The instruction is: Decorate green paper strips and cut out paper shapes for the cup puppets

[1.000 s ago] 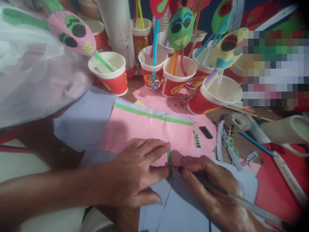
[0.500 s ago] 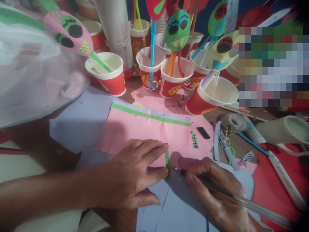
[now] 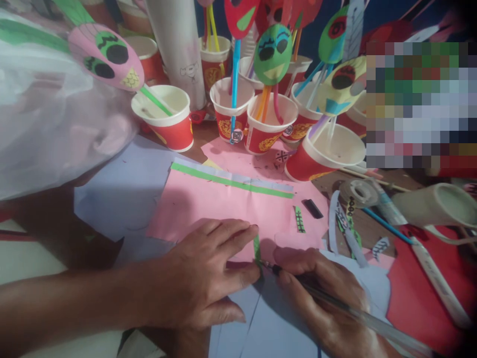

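Fingers spread, my left hand [image 3: 214, 273] lies flat on the papers. Its fingertips press on a narrow green paper strip [image 3: 257, 246], part of which is hidden under them. My right hand [image 3: 328, 293] grips a clear-barrelled pen [image 3: 367, 320], and the pen's tip touches or nearly touches the strip's edge. Beneath are a pink sheet [image 3: 208, 209] and a blue-grey sheet [image 3: 283, 313]. A long green strip [image 3: 231, 183] lies across the pink sheet. To its right rest a short green piece with black lines [image 3: 299, 220] and a small black piece [image 3: 312, 209].
Red paper cups [image 3: 270, 124] stand at the back, holding straws with paper faces such as a pink one [image 3: 106, 54]. A white plastic bag [image 3: 55, 124] fills the left. On the right are a tape roll [image 3: 359, 191], a white mug [image 3: 437, 204], a marker [image 3: 439, 283] and red paper [image 3: 406, 298].
The pen tip has moved slightly left, onto or against the green strip. My right hand has shifted a little left with it. My left hand stays in place.
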`<state>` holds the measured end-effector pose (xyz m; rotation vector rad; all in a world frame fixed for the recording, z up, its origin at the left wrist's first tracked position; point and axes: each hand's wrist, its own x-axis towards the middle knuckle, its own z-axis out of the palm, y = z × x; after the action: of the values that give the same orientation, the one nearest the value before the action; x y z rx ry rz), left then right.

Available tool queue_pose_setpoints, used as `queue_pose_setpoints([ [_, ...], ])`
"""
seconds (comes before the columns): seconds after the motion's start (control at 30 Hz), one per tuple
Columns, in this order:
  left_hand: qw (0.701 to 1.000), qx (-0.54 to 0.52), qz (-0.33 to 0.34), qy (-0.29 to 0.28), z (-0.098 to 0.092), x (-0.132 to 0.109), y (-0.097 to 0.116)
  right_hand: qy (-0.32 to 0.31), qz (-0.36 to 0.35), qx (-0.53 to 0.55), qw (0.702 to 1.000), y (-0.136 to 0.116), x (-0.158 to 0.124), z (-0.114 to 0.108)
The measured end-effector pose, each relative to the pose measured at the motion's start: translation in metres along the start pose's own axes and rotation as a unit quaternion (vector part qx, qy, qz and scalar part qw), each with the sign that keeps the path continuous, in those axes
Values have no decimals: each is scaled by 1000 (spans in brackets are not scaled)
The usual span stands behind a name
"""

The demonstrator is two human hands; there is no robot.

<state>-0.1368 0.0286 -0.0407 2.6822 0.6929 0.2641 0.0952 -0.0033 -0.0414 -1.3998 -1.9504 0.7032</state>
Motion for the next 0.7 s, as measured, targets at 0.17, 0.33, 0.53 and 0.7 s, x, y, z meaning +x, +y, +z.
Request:
queue_pose_setpoints([
  [0.17, 1000, -5, -7, -7, -1, 1, 1, -1, 10, 4, 1000, 1, 0, 0],
  [0.33, 1000, -10, 18, 1, -2, 3, 0, -2, 15, 28, 1000, 3, -2, 4],
  [0.53, 999, 7, 36, 10, -1, 2, 1, 5, 36, 36, 999, 6, -6, 5],
  [0.7, 1000, 9, 27, 2, -1, 0, 3, -7, 46, 31, 998, 5, -8, -1],
])
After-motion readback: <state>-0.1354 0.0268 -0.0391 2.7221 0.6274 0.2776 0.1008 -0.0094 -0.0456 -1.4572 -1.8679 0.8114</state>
